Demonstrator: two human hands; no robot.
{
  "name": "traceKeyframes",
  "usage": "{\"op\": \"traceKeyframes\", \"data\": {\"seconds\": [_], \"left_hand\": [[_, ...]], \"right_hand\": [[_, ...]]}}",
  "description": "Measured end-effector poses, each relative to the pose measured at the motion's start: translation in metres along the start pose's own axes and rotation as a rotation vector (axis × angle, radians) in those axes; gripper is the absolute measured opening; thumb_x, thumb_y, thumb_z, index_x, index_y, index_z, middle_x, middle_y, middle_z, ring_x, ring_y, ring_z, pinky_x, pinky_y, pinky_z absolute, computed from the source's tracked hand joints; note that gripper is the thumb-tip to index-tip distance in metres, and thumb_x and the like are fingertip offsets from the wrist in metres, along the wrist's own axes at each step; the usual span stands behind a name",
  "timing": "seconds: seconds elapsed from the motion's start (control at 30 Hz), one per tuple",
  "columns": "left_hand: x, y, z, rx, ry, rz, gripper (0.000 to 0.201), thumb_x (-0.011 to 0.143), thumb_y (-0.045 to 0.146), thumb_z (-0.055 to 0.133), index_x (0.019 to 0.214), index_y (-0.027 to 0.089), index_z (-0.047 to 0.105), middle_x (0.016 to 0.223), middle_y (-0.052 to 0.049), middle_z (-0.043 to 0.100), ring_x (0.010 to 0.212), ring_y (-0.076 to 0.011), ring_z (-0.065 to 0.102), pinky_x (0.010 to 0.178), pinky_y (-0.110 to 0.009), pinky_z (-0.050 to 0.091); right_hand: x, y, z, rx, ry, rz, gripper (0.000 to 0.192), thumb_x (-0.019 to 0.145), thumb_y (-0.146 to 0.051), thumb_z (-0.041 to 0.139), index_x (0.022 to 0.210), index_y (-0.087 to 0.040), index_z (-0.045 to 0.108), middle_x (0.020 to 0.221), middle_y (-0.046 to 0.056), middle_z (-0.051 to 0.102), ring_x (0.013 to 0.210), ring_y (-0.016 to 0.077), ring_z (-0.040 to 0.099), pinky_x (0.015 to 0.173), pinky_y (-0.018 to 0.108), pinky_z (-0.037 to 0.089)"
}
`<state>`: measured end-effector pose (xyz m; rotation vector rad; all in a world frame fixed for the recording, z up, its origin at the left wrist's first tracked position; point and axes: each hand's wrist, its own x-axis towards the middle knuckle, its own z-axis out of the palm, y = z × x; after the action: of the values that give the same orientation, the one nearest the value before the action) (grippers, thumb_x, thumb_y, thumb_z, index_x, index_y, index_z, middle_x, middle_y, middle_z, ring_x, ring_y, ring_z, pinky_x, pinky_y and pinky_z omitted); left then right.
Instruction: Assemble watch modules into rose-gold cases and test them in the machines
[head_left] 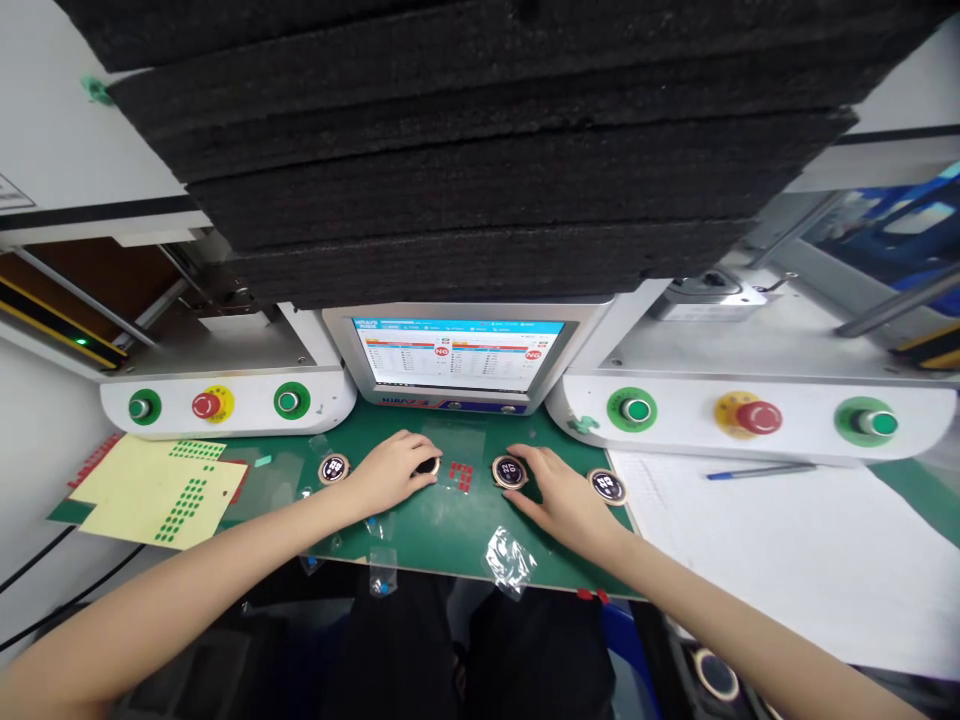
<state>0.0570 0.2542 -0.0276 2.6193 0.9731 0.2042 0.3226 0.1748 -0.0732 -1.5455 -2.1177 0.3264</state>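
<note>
The left hand (391, 472) lies palm down on the green bench (442, 530), fingers curled over a round dark disc (429, 466) of which only the right edge shows; whether the fingers pinch it or merely cover it cannot be told. The right hand (564, 497) lies flat and spread just right of centre, its fingertips touching a second disc (509, 471) with a copper-coloured rim and white markings on a black face; the hand is open and does not close round it. A third disc (334, 468) sits left of the left hand, apart from it, and a fourth disc (607, 486) sits just beside the right hand on its outer side. Between the two hands lies a clear film carrying small red stickers (460, 476). Directly behind stands a monitor (457, 355) showing a table with two red "NG" marks. Either side of it are white panels, each with two green buttons and a red stop button (758, 417). A yellow sheet (154, 485) with green dots lies at the left end of the bench. A white paper (787, 540) with a blue pen (759, 470) lies at the right. A crumpled clear bag (508, 560) rests near the front edge. Stacked black foam (480, 140) fills the upper view.
</note>
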Motion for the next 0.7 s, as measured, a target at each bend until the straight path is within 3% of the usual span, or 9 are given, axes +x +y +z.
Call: {"op": "traceKeyframes", "data": {"seconds": [0.2, 0.33, 0.43, 0.57, 0.7], "left_hand": [[0.001, -0.005, 0.003, 0.004, 0.022, 0.029, 0.027, 0.083, 0.016, 0.075, 0.109, 0.02, 0.07, 0.106, -0.009, 0.075, 0.102, -0.0269, 0.069, 0.089, -0.038, 0.057], [-0.02, -0.007, -0.018, 0.014, 0.138, 0.017, 0.025, 0.086, 0.018, 0.072, 0.11, 0.021, 0.068, 0.109, -0.007, 0.074, 0.104, -0.0248, 0.068, 0.091, -0.038, 0.057], [-0.044, -0.026, -0.061, 0.066, 0.311, -0.082, 0.023, 0.094, 0.026, 0.061, 0.117, 0.022, 0.064, 0.12, -0.009, 0.07, 0.112, -0.0265, 0.064, 0.1, -0.045, 0.051], [-0.057, -0.082, -0.14, 0.314, 0.536, -0.326, 0.03, 0.092, 0.029, 0.063, 0.12, 0.017, 0.063, 0.124, -0.013, 0.067, 0.119, -0.0308, 0.059, 0.107, -0.046, 0.043], [-0.04, -0.153, -0.196, 0.429, 0.504, -0.717, 0.04, 0.091, 0.021, 0.064, 0.128, 0.006, 0.057, 0.123, -0.018, 0.066, 0.116, -0.0316, 0.062, 0.102, -0.039, 0.044]], "right_hand": [[0.008, -0.004, 0.002, -0.027, 0.008, 0.003, 0.027, 0.086, -0.025, 0.06, 0.112, -0.023, 0.055, 0.102, 0.01, 0.071, 0.096, 0.0287, 0.069, 0.078, 0.042, 0.059], [0.005, -0.004, -0.002, -0.025, 0.031, -0.044, 0.022, 0.09, -0.027, 0.056, 0.111, -0.023, 0.056, 0.101, 0.009, 0.073, 0.091, 0.0274, 0.071, 0.077, 0.041, 0.059], [-0.005, -0.002, -0.009, -0.002, 0.068, -0.081, 0.02, 0.094, -0.035, 0.051, 0.109, -0.023, 0.056, 0.102, 0.01, 0.073, 0.09, 0.0287, 0.072, 0.077, 0.043, 0.059], [-0.016, 0.0, -0.018, 0.013, 0.13, -0.116, 0.029, 0.097, -0.05, 0.048, 0.114, -0.027, 0.054, 0.102, 0.01, 0.075, 0.087, 0.0296, 0.074, 0.069, 0.043, 0.061], [-0.013, 0.0, -0.02, 0.017, 0.18, -0.172, 0.029, 0.096, -0.053, 0.048, 0.115, -0.031, 0.051, 0.102, 0.009, 0.075, 0.086, 0.0309, 0.075, 0.066, 0.046, 0.064]]}}
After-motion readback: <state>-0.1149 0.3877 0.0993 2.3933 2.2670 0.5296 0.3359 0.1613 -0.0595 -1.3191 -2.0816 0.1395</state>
